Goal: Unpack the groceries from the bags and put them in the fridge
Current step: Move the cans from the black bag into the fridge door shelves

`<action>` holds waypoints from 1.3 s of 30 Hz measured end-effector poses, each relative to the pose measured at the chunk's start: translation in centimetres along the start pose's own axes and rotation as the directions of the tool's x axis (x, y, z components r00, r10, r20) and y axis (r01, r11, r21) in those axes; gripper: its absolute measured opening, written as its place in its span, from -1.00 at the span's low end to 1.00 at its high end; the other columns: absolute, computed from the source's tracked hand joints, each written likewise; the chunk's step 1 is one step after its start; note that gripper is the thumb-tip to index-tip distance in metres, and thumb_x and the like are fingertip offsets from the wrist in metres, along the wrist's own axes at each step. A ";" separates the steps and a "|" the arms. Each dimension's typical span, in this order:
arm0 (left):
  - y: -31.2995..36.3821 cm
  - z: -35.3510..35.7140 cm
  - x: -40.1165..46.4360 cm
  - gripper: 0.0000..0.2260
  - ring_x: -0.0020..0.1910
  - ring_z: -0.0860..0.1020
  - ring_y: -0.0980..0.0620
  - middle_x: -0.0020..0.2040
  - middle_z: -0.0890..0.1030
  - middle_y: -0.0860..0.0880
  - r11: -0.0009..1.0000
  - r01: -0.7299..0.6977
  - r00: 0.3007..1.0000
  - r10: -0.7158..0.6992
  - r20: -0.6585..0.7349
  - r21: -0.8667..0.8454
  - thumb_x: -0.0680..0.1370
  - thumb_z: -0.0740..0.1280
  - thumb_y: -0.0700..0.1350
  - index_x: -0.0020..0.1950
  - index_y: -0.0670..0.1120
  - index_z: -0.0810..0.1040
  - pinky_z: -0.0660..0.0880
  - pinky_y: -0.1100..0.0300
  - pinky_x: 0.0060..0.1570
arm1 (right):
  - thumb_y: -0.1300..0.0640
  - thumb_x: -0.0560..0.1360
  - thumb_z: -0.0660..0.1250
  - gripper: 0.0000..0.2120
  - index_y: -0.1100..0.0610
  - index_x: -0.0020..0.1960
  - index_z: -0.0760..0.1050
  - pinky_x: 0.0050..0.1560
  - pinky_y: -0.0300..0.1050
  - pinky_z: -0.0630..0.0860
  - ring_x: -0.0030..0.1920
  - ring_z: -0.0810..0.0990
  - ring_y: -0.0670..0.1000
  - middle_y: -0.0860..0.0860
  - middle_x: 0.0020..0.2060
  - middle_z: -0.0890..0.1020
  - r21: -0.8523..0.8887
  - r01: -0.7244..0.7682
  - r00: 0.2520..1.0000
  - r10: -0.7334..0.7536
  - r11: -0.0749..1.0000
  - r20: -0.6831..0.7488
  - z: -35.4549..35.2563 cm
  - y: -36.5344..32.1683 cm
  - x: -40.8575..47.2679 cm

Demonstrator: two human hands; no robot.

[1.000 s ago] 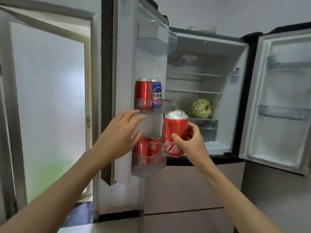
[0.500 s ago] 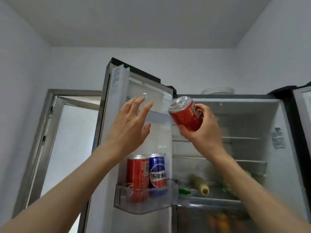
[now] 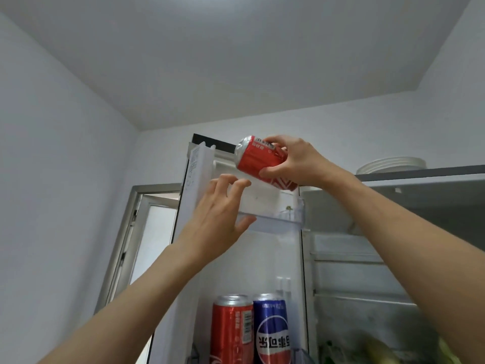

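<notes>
Our right hand (image 3: 294,164) has lifted the red can (image 3: 262,161) higher — fingers clamped round it, tilted above the top door shelf (image 3: 275,219). Our left hand (image 3: 217,219), fingers spread, has risen to that shelf's front — touching or not, we cannot tell.

Pepsi logo with Chinese characters on blue can (image 3: 271,331)
</notes>
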State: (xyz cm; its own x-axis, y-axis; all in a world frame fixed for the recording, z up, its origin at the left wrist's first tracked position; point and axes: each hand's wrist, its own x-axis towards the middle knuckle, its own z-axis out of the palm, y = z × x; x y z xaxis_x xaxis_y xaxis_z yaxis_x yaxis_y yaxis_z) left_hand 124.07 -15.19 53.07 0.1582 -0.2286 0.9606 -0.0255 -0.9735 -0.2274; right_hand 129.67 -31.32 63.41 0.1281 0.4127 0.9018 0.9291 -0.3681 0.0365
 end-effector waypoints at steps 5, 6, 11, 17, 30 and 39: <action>-0.4 0.0 0.0 -0.41 0.20 0.35 -0.08 0.24 0.38 -0.13 1.000 -0.005 0.999 0.003 -0.046 -0.030 0.43 0.43 0.00 0.35 -0.18 0.31 0.33 0.11 0.21 | 0.15 0.37 0.47 -0.52 0.06 0.27 0.48 0.04 -0.10 0.56 0.02 0.62 0.05 0.08 0.06 0.62 0.102 -0.127 0.953 0.092 0.987 0.290 1.3 0.8 0.9; -0.4 0.0 0.0 -0.42 0.17 0.36 -0.08 0.22 0.39 -0.13 1.000 -0.006 0.999 0.004 -0.053 -0.031 0.42 0.44 0.00 0.34 -0.18 0.32 0.33 0.11 0.20 | 0.14 0.38 0.46 -0.58 0.05 0.23 0.52 0.03 -0.08 0.58 0.01 0.64 0.07 0.10 0.04 0.65 0.123 -0.160 0.932 0.109 0.979 0.345 1.4 1.2 1.1; -0.7 0.2 0.1 -0.44 0.12 0.37 -0.08 0.16 0.40 -0.13 1.000 -0.008 0.998 0.006 -0.070 -0.025 0.40 0.46 0.01 0.30 -0.16 0.36 0.36 0.08 0.17 | 0.10 0.43 0.42 -0.72 0.00 0.14 0.59 0.13 0.01 0.56 0.04 0.63 0.10 0.12 0.05 0.65 0.196 -0.305 0.815 0.149 0.932 0.560 2.0 2.5 1.7; -0.5 0.2 0.1 -0.42 0.19 0.32 -0.04 0.21 0.35 -0.09 0.998 0.040 0.998 -0.043 -0.048 -0.049 0.41 0.44 0.01 0.35 -0.12 0.32 0.29 0.16 0.22 | 0.04 0.48 0.35 -0.73 0.00 0.18 0.57 0.07 -0.06 0.55 0.01 0.63 0.05 0.06 0.02 0.65 0.188 -0.252 0.853 0.127 0.949 0.506 2.4 2.2 0.9; 0.9 1.0 -5.1 -0.43 0.46 0.20 0.00 0.47 0.24 -0.06 0.987 0.127 0.989 -0.134 -0.068 -0.096 0.51 0.32 -0.16 0.48 -0.07 0.19 0.13 0.20 0.35 | -0.03 0.51 0.13 -0.47 0.18 0.41 0.31 0.44 0.16 0.17 0.41 0.32 0.14 0.15 0.38 0.39 -0.181 0.118 0.965 -0.156 0.976 -0.213 8.2 1.9 -9.1; -0.4 -0.1 -15.6 -0.41 0.47 0.11 -0.06 0.46 0.17 -0.18 0.918 0.360 0.933 -0.356 0.053 -0.166 0.50 0.33 -0.21 0.47 -0.21 0.15 0.04 0.15 0.43 | -0.05 0.50 0.08 -0.50 0.14 0.35 0.40 0.36 0.12 0.29 0.37 0.39 0.15 0.16 0.39 0.39 -0.234 0.149 0.988 -0.133 0.961 0.084 13.2 -2.3 -19.5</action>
State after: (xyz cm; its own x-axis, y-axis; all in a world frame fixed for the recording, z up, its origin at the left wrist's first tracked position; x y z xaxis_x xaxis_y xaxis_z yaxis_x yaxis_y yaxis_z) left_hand 121.55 -11.24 38.22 0.2094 0.1338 0.9686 -0.1307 -0.9779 0.1633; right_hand 129.65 -27.51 40.09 0.0321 0.5268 0.8494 0.8306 -0.4867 0.2704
